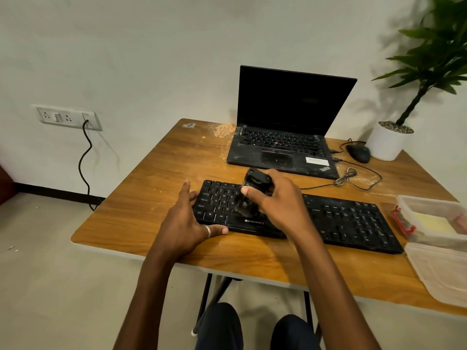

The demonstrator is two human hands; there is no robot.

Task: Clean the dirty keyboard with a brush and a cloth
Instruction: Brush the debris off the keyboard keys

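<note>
A black dusty keyboard (348, 218) lies across the wooden table (156, 173), near its front edge. My right hand (275, 198) grips a black brush (252, 188) by its handle, bristles down on the keys of the keyboard's left half. The bristle end looks blurred. My left hand (187, 223) holds the keyboard's left end, fingers over the far corner and the thumb along the front edge. No cloth can be made out for certain.
An open black laptop (285, 137) stands behind the keyboard, with a mouse (358, 152) and cables to its right. A potted plant (389, 142) occupies the far right corner. Two clear plastic containers (434, 223) sit at the right edge. Sawdust-like dirt (223, 130) lies left of the laptop.
</note>
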